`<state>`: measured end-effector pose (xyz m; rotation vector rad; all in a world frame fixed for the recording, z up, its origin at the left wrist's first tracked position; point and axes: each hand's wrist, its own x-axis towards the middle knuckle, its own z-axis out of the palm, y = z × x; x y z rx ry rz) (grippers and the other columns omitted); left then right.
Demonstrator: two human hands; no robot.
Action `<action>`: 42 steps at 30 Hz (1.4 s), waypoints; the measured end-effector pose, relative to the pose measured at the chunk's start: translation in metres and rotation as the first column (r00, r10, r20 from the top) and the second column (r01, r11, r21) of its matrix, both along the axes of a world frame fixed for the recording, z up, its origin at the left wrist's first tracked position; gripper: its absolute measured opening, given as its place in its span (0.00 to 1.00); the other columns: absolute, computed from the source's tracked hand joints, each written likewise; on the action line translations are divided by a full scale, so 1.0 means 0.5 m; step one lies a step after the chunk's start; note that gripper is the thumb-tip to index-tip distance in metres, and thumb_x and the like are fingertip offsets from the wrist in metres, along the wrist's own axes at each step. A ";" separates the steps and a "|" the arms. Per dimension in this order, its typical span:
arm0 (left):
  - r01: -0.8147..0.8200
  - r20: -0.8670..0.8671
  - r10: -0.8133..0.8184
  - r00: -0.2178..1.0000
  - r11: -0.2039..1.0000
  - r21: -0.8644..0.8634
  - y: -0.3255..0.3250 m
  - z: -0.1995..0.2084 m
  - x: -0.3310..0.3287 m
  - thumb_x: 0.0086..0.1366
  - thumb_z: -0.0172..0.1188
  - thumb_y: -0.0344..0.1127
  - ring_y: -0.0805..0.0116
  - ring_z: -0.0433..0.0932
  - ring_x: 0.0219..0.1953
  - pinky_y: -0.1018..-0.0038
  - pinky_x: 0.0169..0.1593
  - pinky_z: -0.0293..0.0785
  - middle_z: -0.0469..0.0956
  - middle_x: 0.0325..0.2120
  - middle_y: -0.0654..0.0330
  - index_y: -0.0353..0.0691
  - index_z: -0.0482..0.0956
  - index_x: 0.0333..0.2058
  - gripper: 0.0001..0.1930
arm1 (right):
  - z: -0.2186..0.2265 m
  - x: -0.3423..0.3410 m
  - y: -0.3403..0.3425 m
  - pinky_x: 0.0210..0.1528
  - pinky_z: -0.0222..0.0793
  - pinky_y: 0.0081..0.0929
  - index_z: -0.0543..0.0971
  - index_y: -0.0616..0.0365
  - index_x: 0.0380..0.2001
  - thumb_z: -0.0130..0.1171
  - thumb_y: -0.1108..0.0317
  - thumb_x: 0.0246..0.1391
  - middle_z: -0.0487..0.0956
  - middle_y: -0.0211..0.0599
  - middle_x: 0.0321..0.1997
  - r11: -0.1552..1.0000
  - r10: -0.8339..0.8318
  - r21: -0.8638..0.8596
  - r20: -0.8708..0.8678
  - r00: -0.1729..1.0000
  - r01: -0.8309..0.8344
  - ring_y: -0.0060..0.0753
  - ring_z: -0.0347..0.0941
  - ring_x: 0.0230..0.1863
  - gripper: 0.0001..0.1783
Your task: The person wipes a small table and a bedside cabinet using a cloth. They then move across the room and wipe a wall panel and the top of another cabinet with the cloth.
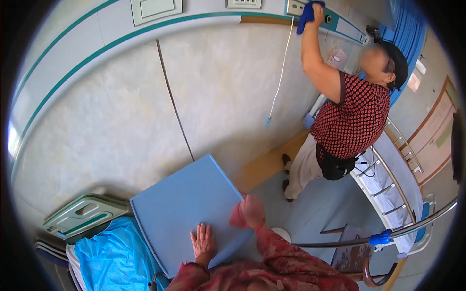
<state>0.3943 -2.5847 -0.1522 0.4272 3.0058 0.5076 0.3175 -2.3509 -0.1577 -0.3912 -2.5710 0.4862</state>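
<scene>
A blue-topped bedside cabinet [179, 203] stands in front of me against the wall. My left hand [204, 241] lies flat on its top with the fingers stretched out, holding nothing. At the cabinet's right edge, my right hand [253, 211] grips a red cloth [238, 217]; this hand is somewhat blurred. The cloth hangs against the edge of the top, and part of it is hidden by my fingers. Red patterned sleeves cover both my forearms.
A person [352, 116] stands at the right, holding a blue cloth [307, 18] to the wall panel. A pull cord [281, 72] hangs below it. Left is a bed with a blue sheet [114, 252]; right, a railed bed [388, 179] and a chair [352, 254].
</scene>
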 end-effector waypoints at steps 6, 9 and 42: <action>0.006 0.034 -0.007 0.999 1.000 0.024 -0.001 -0.009 0.002 0.63 0.47 0.38 0.56 0.46 0.68 0.49 0.67 0.35 0.55 0.63 0.53 0.41 0.59 0.60 0.26 | -0.001 0.004 0.002 0.29 0.72 0.43 0.70 0.56 0.30 0.55 0.58 0.54 0.73 0.45 0.29 0.999 -0.013 0.050 0.014 1.000 0.013 0.50 0.73 0.31 0.12; -0.008 0.047 0.006 0.999 1.000 0.024 -0.008 0.003 0.002 0.63 0.47 0.39 0.56 0.46 0.68 0.50 0.67 0.34 0.55 0.63 0.53 0.41 0.59 0.61 0.27 | -0.006 0.000 -0.009 0.31 0.72 0.45 0.70 0.56 0.29 0.54 0.57 0.55 0.75 0.46 0.28 0.998 -0.057 0.043 0.062 0.996 0.055 0.52 0.73 0.31 0.13; 0.004 -0.119 -0.025 0.993 0.985 -0.174 -0.002 -0.036 0.021 0.64 0.50 0.43 0.55 0.47 0.68 0.52 0.66 0.40 0.52 0.65 0.55 0.41 0.57 0.62 0.29 | -0.006 0.521 -0.004 0.38 0.71 0.31 0.75 0.60 0.44 0.50 0.59 0.57 0.80 0.39 0.39 0.454 0.256 -0.890 0.186 0.949 0.051 0.35 0.76 0.35 0.18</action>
